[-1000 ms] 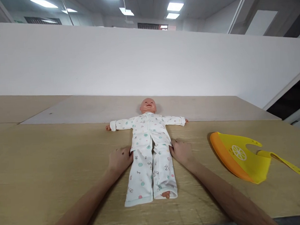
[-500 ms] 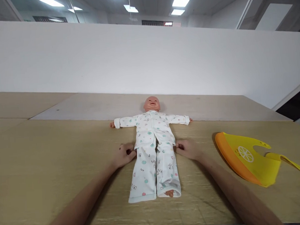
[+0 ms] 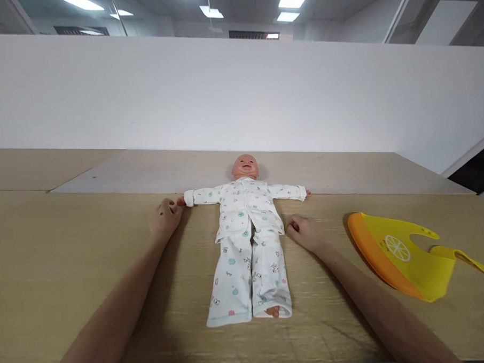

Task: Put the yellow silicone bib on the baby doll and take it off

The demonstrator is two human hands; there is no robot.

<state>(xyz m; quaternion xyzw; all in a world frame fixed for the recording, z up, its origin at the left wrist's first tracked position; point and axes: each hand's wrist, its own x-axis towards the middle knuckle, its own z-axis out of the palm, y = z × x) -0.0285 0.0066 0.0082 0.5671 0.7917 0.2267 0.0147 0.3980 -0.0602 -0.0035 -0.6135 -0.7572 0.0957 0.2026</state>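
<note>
A baby doll [image 3: 245,167] lies on its back with its arms stretched out to the sides. It wears a white patterned pajama top [image 3: 248,205] and matching long pajama pants [image 3: 231,281]; one foot shows at the right cuff, while the left cuff hides the other. My left hand [image 3: 165,218] is at the doll's hand on the left, fingertips close against it, fingers loosely bent and apart. Just right of the top's hem, my right hand [image 3: 303,232] rests low with its fingers curled in and nothing visible in them.
A yellow bib [image 3: 413,254] with an orange pocket and a citrus-slice print lies to the right, its strap reaching the frame edge. Under everything is a wood-look table [image 3: 89,263]. A white partition [image 3: 238,90] rises behind it.
My left hand has left the side of the top's hem and moved up and left to the doll's hand. My right hand has shifted slightly up and away from the hem.
</note>
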